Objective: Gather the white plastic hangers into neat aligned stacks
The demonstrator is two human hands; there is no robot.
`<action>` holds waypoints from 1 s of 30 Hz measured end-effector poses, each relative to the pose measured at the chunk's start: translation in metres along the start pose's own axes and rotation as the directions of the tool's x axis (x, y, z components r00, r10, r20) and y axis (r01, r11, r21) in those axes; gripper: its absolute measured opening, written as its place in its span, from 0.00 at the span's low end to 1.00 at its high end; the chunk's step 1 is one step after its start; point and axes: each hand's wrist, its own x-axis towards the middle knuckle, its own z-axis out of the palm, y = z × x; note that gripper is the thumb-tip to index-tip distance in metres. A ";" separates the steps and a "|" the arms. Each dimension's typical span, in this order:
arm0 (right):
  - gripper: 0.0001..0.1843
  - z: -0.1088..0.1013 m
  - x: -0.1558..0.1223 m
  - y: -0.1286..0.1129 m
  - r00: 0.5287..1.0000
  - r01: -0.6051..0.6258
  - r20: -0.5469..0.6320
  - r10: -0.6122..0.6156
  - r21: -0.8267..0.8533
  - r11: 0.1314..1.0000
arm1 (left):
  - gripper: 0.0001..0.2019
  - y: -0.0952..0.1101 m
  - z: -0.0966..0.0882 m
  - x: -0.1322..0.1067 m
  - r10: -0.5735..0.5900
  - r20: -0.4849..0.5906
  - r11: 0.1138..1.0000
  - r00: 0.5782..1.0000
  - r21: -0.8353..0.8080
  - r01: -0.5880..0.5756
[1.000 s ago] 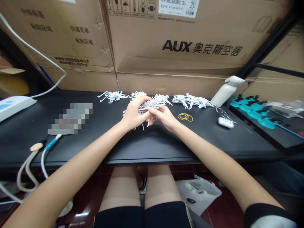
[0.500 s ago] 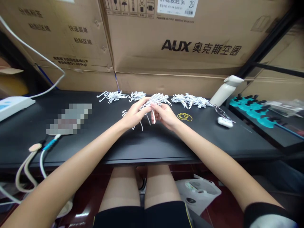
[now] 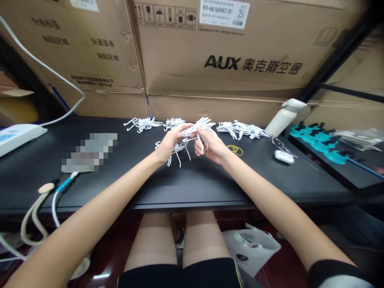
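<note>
A bundle of thin white wire hooks (image 3: 200, 125) is held up over the black table, between my two hands. My right hand (image 3: 212, 147) grips its right side, thumb on top and fingers curled, with one or two bent hooks hanging in front of the fingers. At the left end, my left hand (image 3: 170, 145) has its fingers bent round the hooks; its thumb is partly hidden. Below and between the hands, loose white hooks (image 3: 179, 149) lie on the table. Behind stand more piles of hooks, one at the left (image 3: 143, 124), a smaller one (image 3: 175, 123) and a wide one (image 3: 241, 129) at the right.
Yellow rubber bands (image 3: 235, 150) lie by my right wrist. Further right are a white bottle (image 3: 285, 118), a small white case (image 3: 284, 157) and teal holders (image 3: 318, 140). A blurred-out flat device (image 3: 90, 154) with a cable lies left. Cardboard boxes (image 3: 222, 84) wall the back.
My hands have drawn slightly apart, the right one shifting a little right with the bundle. The thumbs no longer meet, and a bent hook shows more clearly by the right fingers.
</note>
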 end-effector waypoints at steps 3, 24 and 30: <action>0.17 -0.006 -0.002 -0.005 0.988 -0.090 0.128 0.086 0.028 0.996 | 0.20 0.008 0.003 -0.001 -0.114 0.013 0.985 0.993 -0.129 0.115; 0.10 -0.027 0.000 -0.005 0.956 -0.074 0.254 0.145 -0.268 0.961 | 0.18 0.022 0.010 -0.014 -0.021 0.172 0.814 0.985 0.574 -0.083; 0.11 -0.027 -0.003 -0.008 0.977 -0.009 0.188 0.100 -0.434 0.901 | 0.16 0.018 0.010 -0.014 0.022 0.253 0.681 0.967 0.705 -0.200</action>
